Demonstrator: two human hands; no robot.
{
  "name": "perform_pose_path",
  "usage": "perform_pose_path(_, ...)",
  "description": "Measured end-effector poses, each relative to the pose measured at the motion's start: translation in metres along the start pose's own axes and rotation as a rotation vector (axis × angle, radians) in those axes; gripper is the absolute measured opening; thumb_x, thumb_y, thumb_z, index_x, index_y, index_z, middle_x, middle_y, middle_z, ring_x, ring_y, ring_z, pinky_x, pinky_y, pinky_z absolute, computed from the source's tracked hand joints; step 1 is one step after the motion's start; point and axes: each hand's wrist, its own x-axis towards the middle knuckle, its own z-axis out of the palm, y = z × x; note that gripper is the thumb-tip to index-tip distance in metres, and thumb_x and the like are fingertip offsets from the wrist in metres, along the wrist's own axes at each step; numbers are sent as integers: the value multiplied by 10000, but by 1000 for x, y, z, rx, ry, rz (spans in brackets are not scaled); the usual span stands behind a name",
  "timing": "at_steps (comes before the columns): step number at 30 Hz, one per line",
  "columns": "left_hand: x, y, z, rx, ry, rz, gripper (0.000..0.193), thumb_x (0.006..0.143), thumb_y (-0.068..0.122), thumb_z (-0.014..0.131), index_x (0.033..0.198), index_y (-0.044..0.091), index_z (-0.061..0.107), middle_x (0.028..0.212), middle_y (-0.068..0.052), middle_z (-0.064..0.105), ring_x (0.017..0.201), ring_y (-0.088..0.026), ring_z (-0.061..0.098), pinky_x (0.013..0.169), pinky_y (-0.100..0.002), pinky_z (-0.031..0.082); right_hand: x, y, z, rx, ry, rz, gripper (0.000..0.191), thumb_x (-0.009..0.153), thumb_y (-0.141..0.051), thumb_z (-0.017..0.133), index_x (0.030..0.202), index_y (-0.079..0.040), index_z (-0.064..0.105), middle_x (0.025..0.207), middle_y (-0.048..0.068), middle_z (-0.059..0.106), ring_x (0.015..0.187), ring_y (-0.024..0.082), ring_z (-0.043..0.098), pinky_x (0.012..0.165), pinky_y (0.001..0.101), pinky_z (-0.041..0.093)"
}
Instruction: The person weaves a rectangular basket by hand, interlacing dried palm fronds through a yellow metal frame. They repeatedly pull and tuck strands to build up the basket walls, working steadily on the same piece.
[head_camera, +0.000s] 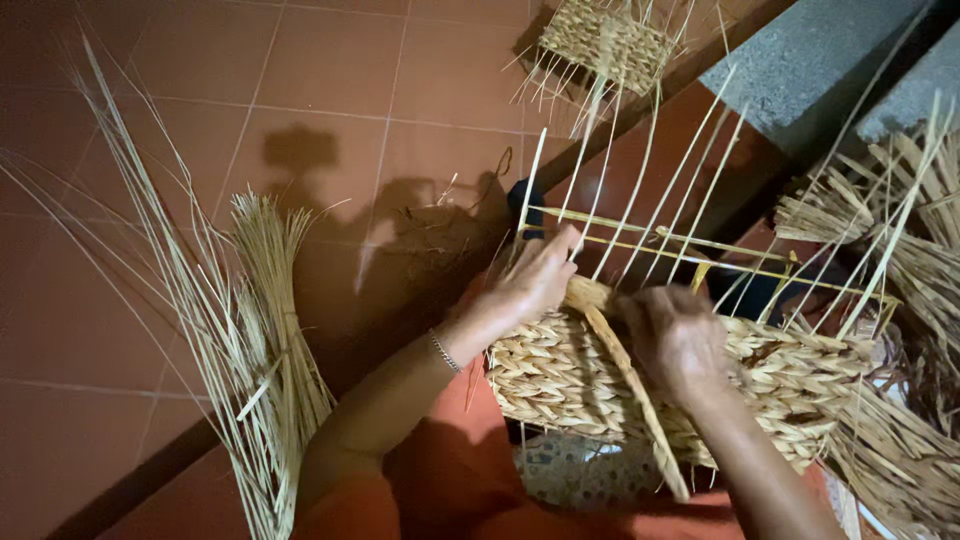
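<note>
Two hands work above a red tiled floor (330, 90); the left hand (535, 280) and right hand (675, 335) both pinch a flat straw strand (625, 375) against the half-woven basket (560, 375) between them.

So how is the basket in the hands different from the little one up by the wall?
The basket being woven sits close under the left hand and right hand; the far basket stands alone near the wall, untouched. The near one looks much bigger and has a yellow wire frame above its braided side; no frame shows on the far one. Both are pale woven straw with loose stalks sticking up, unfinished.
</note>
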Motion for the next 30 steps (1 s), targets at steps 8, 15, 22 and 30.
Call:
perform_pose_path(8, 8, 19, -7, 543, -1, 189, 444, 786, -102, 565, 1228, -56, 572, 937, -250, 654, 649, -278, 634, 563, -438, 569, -31, 5, 30, -254, 26, -262, 180, 933, -206, 636, 959, -47, 717, 888, 158, 699, 820, 262, 650, 617, 382, 586)
perform_pose_path(15, 21, 25, -26, -31, -228, -24, 111, 945, 86, 633, 985, 63, 734, 744, -40, 679, 666, -178, 687, 635, -381, 553, -19, 2, -3, 302, -410, 196, 302, 1025, -106, 593, 1310, -122, 692, 956, 161, 772, 563, 163, 740, 524, 320, 600)
perform_pose_path(22, 1, 39, -59, -141, -364, 33, 465, 818, 99, 667, 1281, 110, 623, 1149, -66, 640, 853, -207, 711, 742, -332, 570, 21, -15, -46, 224, -226, -53, 238, 909, -104, 745, 1145, -78, 762, 1064, 140, 785, 839, 214, 746, 712, 358, 643)
perform_pose_path(30, 4, 60, -63, 25, -456, -41, 491, 787, 309, 765, 1200, 63, 666, 1129, -104, 685, 1070, -288, 670, 927, -425, 525, 44, -31, -63, -458, 144, -525, 303, 798, -49, 568, 1042, -146, 720, 1098, 107, 761, 1068, 333, 731, 924, 498, 588)
